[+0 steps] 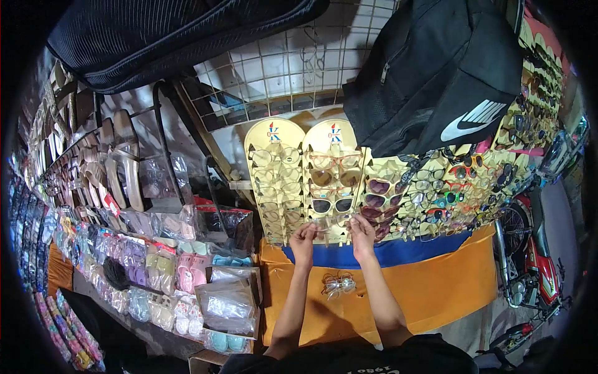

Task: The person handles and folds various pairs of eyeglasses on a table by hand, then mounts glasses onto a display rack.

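My left hand (303, 244) and my right hand (362, 237) pinch the two sides of a pair of clear-looking glasses (330, 225). The glasses are in front of the lower end of a cream display board (331, 129); I cannot tell whether they touch it. Just above them on that board sits a pair of white-framed sunglasses (332, 205), with brown-lensed sunglasses (335, 177) higher up. Below my hands, a small cluster of clear glasses (339, 285) lies on the orange cloth (436, 290).
More eyewear boards (274, 128) stand side by side, with a blue cloth (386, 255) along their foot. Black bags (436, 81) hang overhead before a wire grid (280, 68). Wrapped slippers (190, 269) and sandals (124, 162) fill the left. A red motorcycle (545, 274) stands at right.
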